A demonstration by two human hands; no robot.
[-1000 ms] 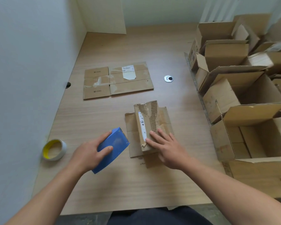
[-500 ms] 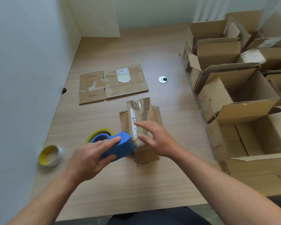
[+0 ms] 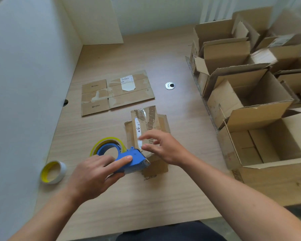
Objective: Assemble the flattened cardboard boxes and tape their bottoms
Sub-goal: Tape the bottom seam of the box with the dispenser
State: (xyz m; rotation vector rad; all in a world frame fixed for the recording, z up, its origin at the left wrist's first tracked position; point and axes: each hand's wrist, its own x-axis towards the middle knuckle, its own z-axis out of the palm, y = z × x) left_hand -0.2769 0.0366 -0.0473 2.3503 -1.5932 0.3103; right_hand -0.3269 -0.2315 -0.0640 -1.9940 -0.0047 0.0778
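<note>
A small, torn cardboard box (image 3: 147,122) lies on the wooden table (image 3: 146,197), its closed flaps facing up, with a white label strip on them. My left hand (image 3: 94,174) grips a blue tape dispenser (image 3: 129,160) loaded with a yellow-cored tape roll, its front end at the box's near edge. My right hand (image 3: 161,146) hovers just over the box's near half, fingers loosely spread; the hand is blurred and I cannot tell whether it pinches the tape end. A flattened cardboard box (image 3: 116,92) lies farther back on the table.
A spare tape roll (image 3: 52,172) with a yellow core sits at the left near the white wall (image 3: 24,84). Several assembled open boxes (image 3: 250,101) crowd the right side. A round metal cable grommet (image 3: 170,85) is set in the table behind the small box.
My left hand has turned the dispenser and brought it rightward against the box's near edge. My right hand lifted off the box's flaps and now hovers above them.
</note>
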